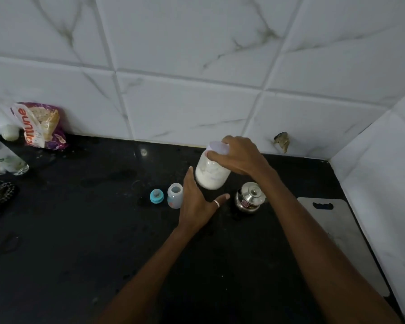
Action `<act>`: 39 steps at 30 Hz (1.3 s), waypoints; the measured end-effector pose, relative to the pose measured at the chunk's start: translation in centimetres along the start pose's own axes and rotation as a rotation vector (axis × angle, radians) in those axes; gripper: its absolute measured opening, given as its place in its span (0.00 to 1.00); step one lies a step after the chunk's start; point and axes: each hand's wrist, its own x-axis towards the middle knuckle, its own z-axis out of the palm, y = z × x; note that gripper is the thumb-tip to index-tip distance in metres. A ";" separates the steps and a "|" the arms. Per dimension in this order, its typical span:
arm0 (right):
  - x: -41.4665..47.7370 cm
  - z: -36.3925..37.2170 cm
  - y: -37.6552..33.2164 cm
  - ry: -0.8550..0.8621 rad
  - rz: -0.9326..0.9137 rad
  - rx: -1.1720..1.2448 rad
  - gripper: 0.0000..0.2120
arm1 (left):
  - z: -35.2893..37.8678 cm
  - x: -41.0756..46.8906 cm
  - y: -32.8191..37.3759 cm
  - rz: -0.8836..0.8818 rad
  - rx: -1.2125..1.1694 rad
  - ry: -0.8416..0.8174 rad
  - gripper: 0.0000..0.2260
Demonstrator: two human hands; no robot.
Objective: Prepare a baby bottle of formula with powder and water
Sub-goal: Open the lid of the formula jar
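Right hand: the right hand (241,157) is seen from above, its fingers curled round the pale lilac lid (218,148) of a clear jar of white powder (212,176); the lid is clasped.
Left hand: the left hand (197,204) is held apart from any object, with fingers straight and thumb spread. A thin silver ring (216,203) is worn on one finger. Its fingertips lie just beside the lower left of the jar; contact cannot be told.
Jar: it is held by the lid only and is roughly half filled with powder. Whether its base rests on the tabletop cannot be told.
Baby bottle: a small clear plastic baby bottle (175,196) is stood upright on the black speckled stone tabletop (80,230), its mouth uncovered, just left of the left hand.
Bottle top: a turquoise screw ring with teat (156,196) is set on the tabletop just left of the baby bottle.
Pot: a small lidded steel pot (250,198) is placed right of the jar, beneath the right forearm.
Board: a grey cutting board with a handle slot (341,235) is laid along the right wall.
Far left: a purple and white food packet (40,125) is propped against the white marbled wall tiles (197,78), and a clear plastic bottle (7,160) is laid on its side near it.
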 end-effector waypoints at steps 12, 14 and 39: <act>0.2 -10.8 -5.3 0.144 -0.132 0.013 0.30 | -2.2 1.6 10.4 0.271 -0.151 0.270 0.57; 0.2 -11.1 -5.7 0.161 -0.143 -0.007 0.32 | -2.5 1.6 11.3 0.257 -0.151 0.288 0.57; 1.1 -10.0 -5.0 0.369 -0.515 0.088 0.32 | -4.2 2.1 12.1 0.193 -0.172 0.194 0.44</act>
